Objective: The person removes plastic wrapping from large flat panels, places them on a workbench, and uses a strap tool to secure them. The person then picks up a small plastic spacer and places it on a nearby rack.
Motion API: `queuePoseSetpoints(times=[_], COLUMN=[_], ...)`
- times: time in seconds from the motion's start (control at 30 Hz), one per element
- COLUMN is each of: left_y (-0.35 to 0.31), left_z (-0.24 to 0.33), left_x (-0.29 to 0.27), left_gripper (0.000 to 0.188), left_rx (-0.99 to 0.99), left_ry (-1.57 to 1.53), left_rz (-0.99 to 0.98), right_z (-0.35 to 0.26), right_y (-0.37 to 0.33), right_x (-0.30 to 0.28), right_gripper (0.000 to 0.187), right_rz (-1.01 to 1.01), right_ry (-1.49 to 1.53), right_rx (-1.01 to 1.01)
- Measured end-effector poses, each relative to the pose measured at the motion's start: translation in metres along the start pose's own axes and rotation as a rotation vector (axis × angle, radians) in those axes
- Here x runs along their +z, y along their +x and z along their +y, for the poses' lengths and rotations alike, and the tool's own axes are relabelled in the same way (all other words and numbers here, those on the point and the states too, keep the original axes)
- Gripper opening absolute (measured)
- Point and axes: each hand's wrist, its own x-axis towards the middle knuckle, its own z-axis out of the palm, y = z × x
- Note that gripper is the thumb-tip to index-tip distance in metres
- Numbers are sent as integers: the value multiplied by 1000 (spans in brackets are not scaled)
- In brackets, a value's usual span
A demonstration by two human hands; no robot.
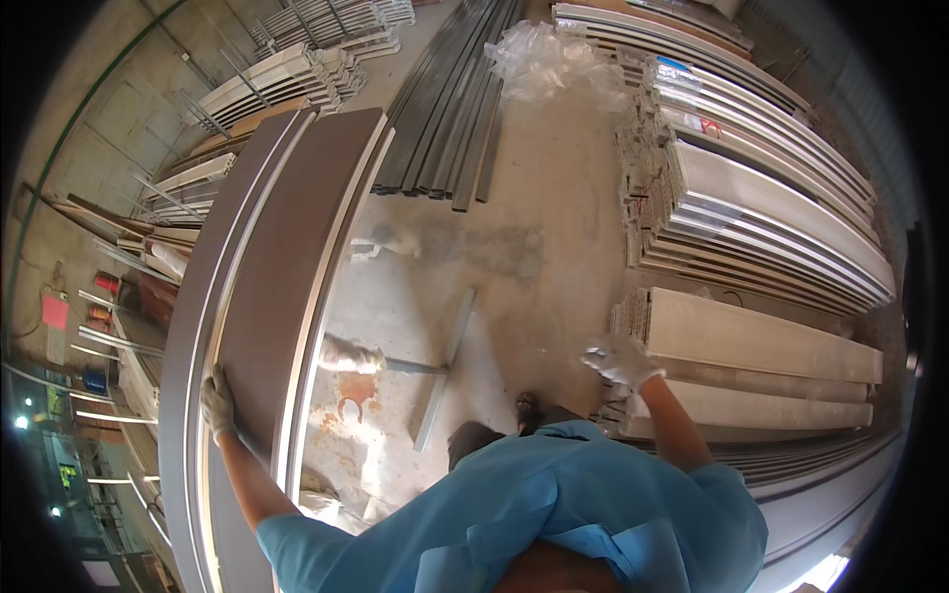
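Observation:
My left hand [217, 403], in a pale work glove, grips the left edge of a long brown panel [287, 267] with pale side edges. The panel lies lengthwise at my left, beside a second long grey-brown panel [198, 326]. Some of the left fingers are hidden at the edge. My right hand [621, 362], also gloved, hangs in the air at the right with its fingers apart and nothing in it. Nearest to it are the ends of a stack of long cream panels [761, 336].
Wrapped panels [771, 198] are stacked at the right. Dark metal tubes [445, 99] lie on the floor ahead, next to crumpled clear plastic [554, 59]. A metal T-shaped stand foot [445, 371] sits on the concrete before me. More profiles [287, 84] are racked at far left.

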Motion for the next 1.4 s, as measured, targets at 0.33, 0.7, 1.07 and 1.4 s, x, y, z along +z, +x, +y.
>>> queuePoseSetpoints(times=[0.33,0.7,1.07,1.4], left_y=[57,213,234,123], left_z=[116,536,909,892], left_x=[35,129,357,540], left_gripper=[69,54,37,46], left_rx=[116,923,1445,425], left_ry=[-255,-168,-281,-311], left_rz=[-90,80,-818,-1636], right_z=[97,225,295,498], right_y=[148,264,300,471], right_x=[-40,-30,-34,-229], right_gripper=[40,26,12,23], right_rz=[91,400,348,646], right_ry=[4,932,1537,1294], right_rx=[378,782,1359,1144])
